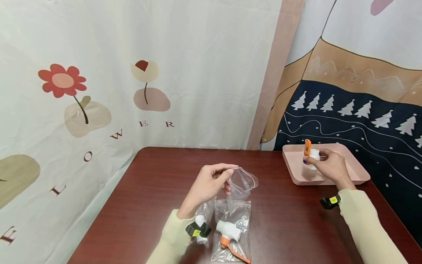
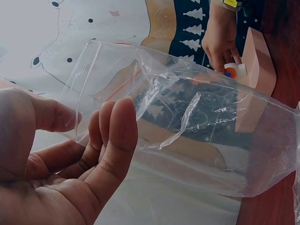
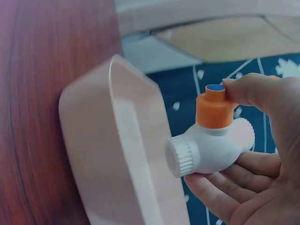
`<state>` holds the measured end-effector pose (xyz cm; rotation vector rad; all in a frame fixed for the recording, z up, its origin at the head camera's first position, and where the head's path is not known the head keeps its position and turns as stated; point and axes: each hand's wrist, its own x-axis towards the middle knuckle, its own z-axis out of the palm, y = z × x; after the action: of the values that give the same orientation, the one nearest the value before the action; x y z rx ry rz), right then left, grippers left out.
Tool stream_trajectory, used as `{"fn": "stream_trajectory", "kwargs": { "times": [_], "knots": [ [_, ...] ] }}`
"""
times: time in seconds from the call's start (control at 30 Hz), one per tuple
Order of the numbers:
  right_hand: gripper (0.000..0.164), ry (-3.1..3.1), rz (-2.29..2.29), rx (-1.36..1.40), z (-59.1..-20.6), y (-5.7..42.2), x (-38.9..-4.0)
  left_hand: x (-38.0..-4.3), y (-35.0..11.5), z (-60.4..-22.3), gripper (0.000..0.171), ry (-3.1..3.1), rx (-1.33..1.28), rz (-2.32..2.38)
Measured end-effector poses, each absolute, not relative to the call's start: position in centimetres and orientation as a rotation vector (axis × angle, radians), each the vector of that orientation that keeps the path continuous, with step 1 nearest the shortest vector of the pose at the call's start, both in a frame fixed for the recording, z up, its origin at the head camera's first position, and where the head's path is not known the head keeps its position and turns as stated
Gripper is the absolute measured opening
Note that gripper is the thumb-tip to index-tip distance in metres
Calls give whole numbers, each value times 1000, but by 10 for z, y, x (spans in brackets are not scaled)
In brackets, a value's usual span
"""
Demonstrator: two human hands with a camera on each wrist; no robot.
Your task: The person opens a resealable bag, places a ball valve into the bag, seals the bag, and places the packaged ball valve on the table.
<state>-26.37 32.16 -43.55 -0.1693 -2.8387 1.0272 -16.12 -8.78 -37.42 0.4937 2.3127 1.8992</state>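
Note:
A white plastic ball valve [image 1: 314, 156] with an orange handle is held in my right hand [image 1: 333, 169], over the pink tray [image 1: 356, 169]. In the right wrist view, thumb and fingers grip the valve [image 3: 213, 147]; its orange neck carries a blue cap, and a ribbed white end faces the camera. My left hand [image 1: 207, 182] pinches the mouth of a clear zip bag [image 1: 243, 184], which looks empty. Seen from the left wrist, the bag [image 2: 201, 117] stretches away from thumb and fingers. Below lies another clear bag [image 1: 244, 211] holding a white valve [image 1: 228, 230] with an orange handle.
Under my left wrist lies a further clear bag [image 1: 207, 209] with white parts, partly hidden. The dark red-brown table [image 1: 283, 223] carries everything. The tray stands at its far right corner. Printed curtains [image 1: 204, 73] hang behind and at the side.

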Motion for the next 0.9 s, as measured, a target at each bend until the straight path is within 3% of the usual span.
{"fn": "stream_trajectory", "kwargs": {
  "times": [0.43,0.9],
  "knots": [
    [90,-2782,1240,-105,-408,280,-239,-161,-88,-373,27,2318,497,1898],
    [68,-2660,1455,135,-379,240,-204,-162,-87,-375,29,2300,486,1914]
  ]
}}
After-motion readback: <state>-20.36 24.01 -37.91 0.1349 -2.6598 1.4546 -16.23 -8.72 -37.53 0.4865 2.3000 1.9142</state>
